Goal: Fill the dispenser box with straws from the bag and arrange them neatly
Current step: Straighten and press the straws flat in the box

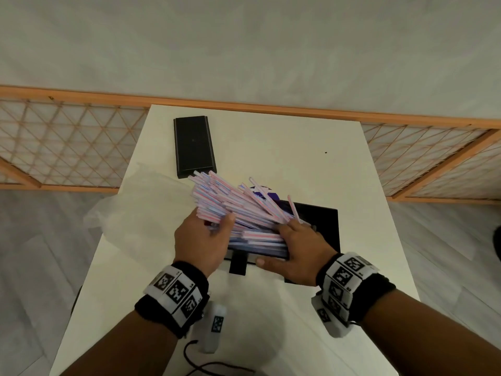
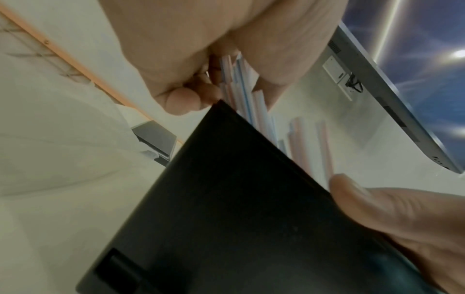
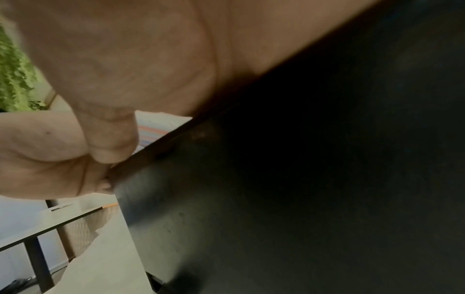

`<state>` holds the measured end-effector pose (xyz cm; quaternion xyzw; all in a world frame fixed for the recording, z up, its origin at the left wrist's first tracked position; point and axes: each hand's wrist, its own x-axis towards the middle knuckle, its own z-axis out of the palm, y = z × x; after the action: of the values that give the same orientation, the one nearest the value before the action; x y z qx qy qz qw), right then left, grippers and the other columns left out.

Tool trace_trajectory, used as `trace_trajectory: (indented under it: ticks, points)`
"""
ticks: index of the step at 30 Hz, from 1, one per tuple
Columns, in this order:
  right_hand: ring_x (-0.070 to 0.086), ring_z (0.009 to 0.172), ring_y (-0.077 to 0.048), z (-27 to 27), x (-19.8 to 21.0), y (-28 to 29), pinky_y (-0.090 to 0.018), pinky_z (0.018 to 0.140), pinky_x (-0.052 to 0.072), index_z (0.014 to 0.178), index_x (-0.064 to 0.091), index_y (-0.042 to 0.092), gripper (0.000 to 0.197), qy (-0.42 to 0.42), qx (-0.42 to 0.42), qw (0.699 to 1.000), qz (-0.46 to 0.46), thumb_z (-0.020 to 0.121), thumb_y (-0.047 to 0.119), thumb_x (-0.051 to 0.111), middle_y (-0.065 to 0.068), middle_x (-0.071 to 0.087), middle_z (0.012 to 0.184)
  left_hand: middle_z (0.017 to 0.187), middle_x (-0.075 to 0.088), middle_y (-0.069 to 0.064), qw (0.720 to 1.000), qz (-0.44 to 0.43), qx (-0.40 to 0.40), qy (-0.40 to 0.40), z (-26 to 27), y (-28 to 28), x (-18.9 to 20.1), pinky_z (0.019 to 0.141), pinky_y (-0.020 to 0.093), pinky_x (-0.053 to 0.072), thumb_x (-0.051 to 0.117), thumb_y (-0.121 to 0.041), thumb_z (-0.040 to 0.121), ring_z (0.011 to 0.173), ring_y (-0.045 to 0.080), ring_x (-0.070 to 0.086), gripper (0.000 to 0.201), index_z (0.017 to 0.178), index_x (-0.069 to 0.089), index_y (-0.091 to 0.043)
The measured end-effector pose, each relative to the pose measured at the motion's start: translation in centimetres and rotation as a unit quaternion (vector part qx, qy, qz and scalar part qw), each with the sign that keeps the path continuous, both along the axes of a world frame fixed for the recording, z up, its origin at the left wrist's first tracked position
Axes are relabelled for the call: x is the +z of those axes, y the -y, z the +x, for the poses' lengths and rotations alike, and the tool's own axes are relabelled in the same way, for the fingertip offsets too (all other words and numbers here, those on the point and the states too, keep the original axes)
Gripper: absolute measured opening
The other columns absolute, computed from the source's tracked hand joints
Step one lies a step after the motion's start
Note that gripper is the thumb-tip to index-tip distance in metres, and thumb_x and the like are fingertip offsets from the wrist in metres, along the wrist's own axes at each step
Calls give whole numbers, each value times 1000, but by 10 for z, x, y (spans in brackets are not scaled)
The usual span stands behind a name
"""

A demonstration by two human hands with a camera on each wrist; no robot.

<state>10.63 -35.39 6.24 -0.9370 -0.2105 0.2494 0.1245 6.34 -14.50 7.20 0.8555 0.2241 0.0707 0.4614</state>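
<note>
Wrist bands (image 1: 176, 291), then black lid (image 1: 194, 146) behind straws (image 1: 230, 204).

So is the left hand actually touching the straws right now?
Touching. The head view shows the left hand gripping the fanned straws; the left wrist view shows straws between its fingers.

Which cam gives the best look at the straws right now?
Head view: the whole bundle of straws shows, fanned untidily over the black dispenser box between the left hand and right hand. Left wrist catches only a few blurred straws past the box edge. Right wrist shows just a striped sliver.
</note>
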Motion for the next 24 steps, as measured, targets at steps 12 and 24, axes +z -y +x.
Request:
trace_trajectory:
  ticks: [12, 24]
  points:
    - [44, 121, -20, -2, 13, -11, -42, 101, 34, 132, 42, 33, 83, 48, -37, 997, 45, 74, 85, 16, 8, 48, 129, 62, 68, 3, 979, -198, 44, 2, 15, -1, 23, 57, 37, 61, 86, -22, 77, 51, 16, 64, 17, 67, 75, -14]
    - [40, 133, -27, -6, -1, -14, -49, 111, 29, 147, 29, 32, 95, 16, 7, 1000, -17, 72, 88, 12, 3, 43, 146, 73, 71, -11, 998, 5, -19, -58, 15, 6, 18, 74, 27, 51, 74, -52, 79, 76, 13, 68, 32, 74, 73, -21]
